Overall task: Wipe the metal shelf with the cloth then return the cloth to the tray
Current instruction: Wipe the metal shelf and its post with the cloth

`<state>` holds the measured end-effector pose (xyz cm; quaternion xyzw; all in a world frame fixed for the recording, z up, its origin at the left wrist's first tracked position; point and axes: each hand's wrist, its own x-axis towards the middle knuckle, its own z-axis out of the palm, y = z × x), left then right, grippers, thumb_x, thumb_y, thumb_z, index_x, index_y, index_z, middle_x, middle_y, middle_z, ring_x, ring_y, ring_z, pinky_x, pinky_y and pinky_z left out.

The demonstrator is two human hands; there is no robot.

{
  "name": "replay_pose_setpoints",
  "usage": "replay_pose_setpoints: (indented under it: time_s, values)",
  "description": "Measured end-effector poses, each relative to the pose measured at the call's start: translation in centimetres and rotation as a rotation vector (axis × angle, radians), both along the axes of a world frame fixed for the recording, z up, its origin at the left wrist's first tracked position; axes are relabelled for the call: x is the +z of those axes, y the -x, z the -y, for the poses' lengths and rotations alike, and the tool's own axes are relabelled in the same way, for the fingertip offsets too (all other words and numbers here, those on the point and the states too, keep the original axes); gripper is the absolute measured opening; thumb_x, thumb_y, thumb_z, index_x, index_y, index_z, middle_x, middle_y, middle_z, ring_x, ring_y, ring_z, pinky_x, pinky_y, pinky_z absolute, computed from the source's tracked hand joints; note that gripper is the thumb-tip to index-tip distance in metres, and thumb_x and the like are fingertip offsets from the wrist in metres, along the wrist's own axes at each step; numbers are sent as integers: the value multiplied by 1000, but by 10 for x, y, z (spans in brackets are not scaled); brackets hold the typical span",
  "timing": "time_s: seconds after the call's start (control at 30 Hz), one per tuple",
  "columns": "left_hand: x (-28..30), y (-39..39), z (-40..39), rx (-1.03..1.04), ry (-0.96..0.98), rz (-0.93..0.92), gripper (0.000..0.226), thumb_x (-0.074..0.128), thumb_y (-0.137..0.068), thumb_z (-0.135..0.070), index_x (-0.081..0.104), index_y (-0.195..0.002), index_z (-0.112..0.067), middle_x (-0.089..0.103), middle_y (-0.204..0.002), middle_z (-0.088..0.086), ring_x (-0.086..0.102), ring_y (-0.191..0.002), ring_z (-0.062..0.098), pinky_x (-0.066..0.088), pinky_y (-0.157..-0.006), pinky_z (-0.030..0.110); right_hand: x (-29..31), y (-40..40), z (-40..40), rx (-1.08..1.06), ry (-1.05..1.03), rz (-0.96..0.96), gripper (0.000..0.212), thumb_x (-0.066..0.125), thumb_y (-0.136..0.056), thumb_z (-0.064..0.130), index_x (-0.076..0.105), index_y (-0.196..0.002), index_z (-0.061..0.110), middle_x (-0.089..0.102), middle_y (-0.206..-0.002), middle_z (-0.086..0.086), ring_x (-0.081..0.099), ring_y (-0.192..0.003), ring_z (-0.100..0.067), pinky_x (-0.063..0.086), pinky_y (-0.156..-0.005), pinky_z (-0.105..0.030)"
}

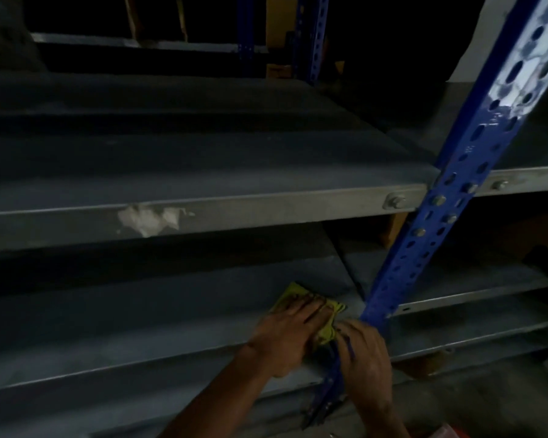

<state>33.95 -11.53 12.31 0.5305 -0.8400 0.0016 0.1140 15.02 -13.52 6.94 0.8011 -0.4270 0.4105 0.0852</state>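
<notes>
A yellow cloth point(298, 295) lies crumpled on the lower grey metal shelf point(140, 311), close to the shelf's right end. My left hand point(285, 336) presses flat on the cloth with its fingers spread over it. My right hand point(364, 358) is just to the right, wrapped over the blue upright post point(440, 210), and its fingertips touch the cloth's near right edge. The scene is dim. No tray shows in this view.
An upper grey shelf point(203, 153) with a torn white sticker patch point(149, 219) on its front lip overhangs the lower one. Another shelf bay point(472, 298) continues right of the post. Cardboard boxes point(279, 36) stand far back. Something red point(450, 433) peeks in at the bottom right.
</notes>
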Motion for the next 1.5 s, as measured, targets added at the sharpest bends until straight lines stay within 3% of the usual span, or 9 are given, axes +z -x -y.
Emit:
replay_pose_setpoints:
  time_s: [0.13, 0.43, 0.57, 0.7, 0.87, 1.03, 1.1, 1.17, 1.5]
  values:
    - [-8, -15, -8, 58, 17, 33, 67, 55, -85, -34, 29, -145, -20, 34, -150, 2, 34, -136, 22, 18, -112, 38, 3, -19, 8, 82, -222, -47, 56, 39, -76, 4, 50, -130, 15, 60, -128, -7, 49, -121, -18, 23, -114, -27]
    - [-10, -54, -35, 152, 32, 108, 61, 36, -93, -42, 21, -148, -21, 31, -152, 0, 30, -138, 20, 27, -111, 39, 1, -17, 10, 92, -300, -43, 47, 52, -77, -4, 62, -120, 11, 61, -124, -2, 50, -121, -13, 25, -114, -23]
    - [-10, -81, -51, 195, 28, 118, 59, 30, -96, -45, 16, -150, -22, 28, -154, -1, 26, -140, 19, 26, -112, 41, 7, -17, 8, 78, -315, -84, 46, 45, -78, -4, 63, -119, 8, 64, -122, -7, 47, -120, -13, 17, -115, -19]
    - [-9, -112, -76, 267, 18, 107, 57, 21, -98, -48, 15, -150, -24, 26, -154, -1, 21, -141, 17, 20, -113, 39, 3, -17, 7, 13, -431, -149, 64, 69, -63, -17, 60, -121, 9, 62, -125, -8, 43, -122, -13, 4, -115, -14]
    - [-5, -134, -96, 391, -10, 78, 57, 13, -98, -50, 6, -149, -26, 19, -156, -2, 11, -143, 14, 9, -113, 35, 3, -25, 4, -57, -475, -100, 59, 68, -65, -18, 61, -119, 5, 62, -125, -13, 51, -120, -21, 17, -114, -24]
    - [-2, -120, -94, 434, 37, 26, 57, 23, -98, -43, 22, -149, -18, 28, -153, 3, 21, -141, 20, 17, -115, 41, 6, -44, -13, -70, -418, -88, 49, 69, -75, -5, 56, -122, 2, 60, -125, -19, 52, -119, -35, 35, -106, -48]
    - [0, -115, -93, 451, 57, 13, 57, 27, -96, -43, 28, -147, -16, 34, -150, 5, 27, -139, 24, 22, -113, 44, 14, -63, -25, 0, -360, -46, 38, 49, -89, 18, 53, -125, 4, 58, -127, -18, 50, -122, -34, 30, -107, -42]
    - [1, -112, -91, 446, 65, 8, 57, 30, -95, -42, 30, -146, -17, 39, -148, 6, 31, -136, 26, 23, -112, 45, 22, -91, -32, 83, -345, -65, 50, 36, -87, 32, 52, -128, 6, 57, -130, -16, 45, -125, -30, 23, -108, -36]
    - [-9, -221, -122, 550, 91, -15, 53, 32, -95, -42, 43, -140, -17, 47, -142, 6, 43, -130, 25, 31, -109, 43, 52, -216, -41, 197, -352, -265, 60, 34, -87, 49, 55, -127, 11, 59, -129, -14, 54, -119, -32, 43, -101, -44]
